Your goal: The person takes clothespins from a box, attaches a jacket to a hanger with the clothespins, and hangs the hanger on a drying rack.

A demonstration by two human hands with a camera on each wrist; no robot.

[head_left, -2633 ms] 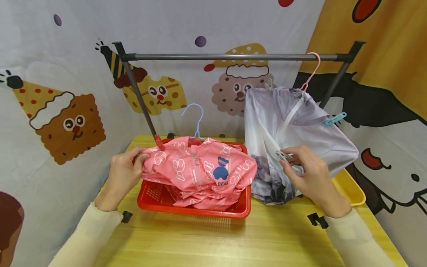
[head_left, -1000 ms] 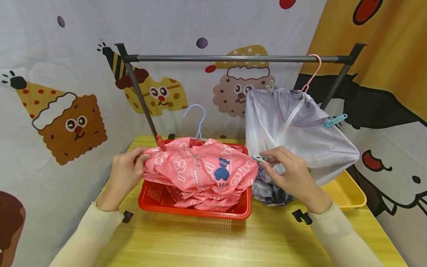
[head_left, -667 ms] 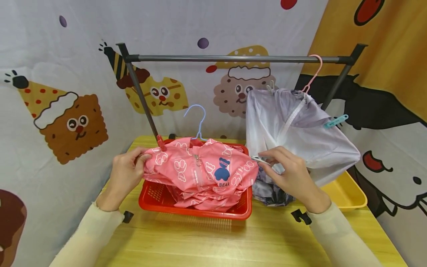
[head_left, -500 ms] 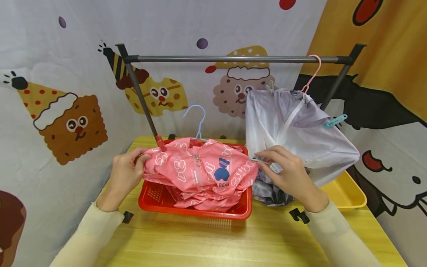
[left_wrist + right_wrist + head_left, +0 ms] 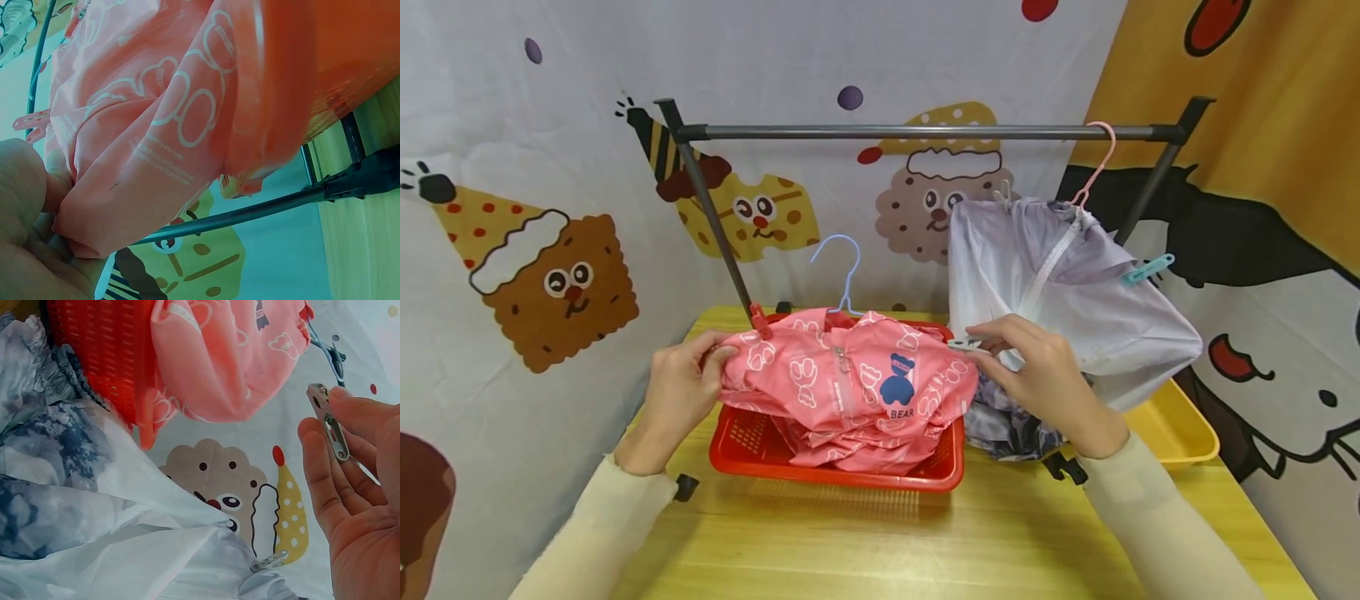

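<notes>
A pink jacket [image 5: 808, 379] with bear prints lies bunched over a red basket [image 5: 752, 465], a blue hanger [image 5: 853, 267] hook rising from its collar. My left hand [image 5: 679, 390] pinches the jacket's left edge between thumb and fingers. Close by, a red clothespin [image 5: 761, 322] is clipped on that shoulder. My right hand [image 5: 1043, 377] pinches a pale grey clothespin [image 5: 327, 419] by the jacket's right shoulder. In the right wrist view a gap shows between this clothespin and the cloth.
A grey metal rack [image 5: 880, 132] stands behind. From its bar a white and purple garment [image 5: 1075, 300] hangs on a pink hanger [image 5: 1105, 162], with a teal clothespin [image 5: 1148, 270] and a grey one [image 5: 1002, 195] clipped on it. Partly behind it sits a yellow basket [image 5: 1198, 437].
My right hand has carried the grey clothespin leftward from in front of the hanging garment to the jacket's right shoulder. My left hand has kept its hold in place.
</notes>
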